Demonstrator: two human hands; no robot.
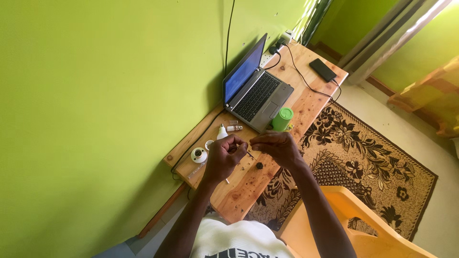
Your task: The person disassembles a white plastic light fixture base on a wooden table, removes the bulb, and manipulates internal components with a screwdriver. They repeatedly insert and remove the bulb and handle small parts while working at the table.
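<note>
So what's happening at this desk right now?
A person seated at a wooden table holds both hands together above it. The left hand and right hand pinch something small and thin between them; what it is cannot be told. A white bulb, a small white round part and a small dark piece lie close by. Further along sit an open laptop and a green cup.

Green cup and laptop block ahead; bare table lies open nearer the body
</note>
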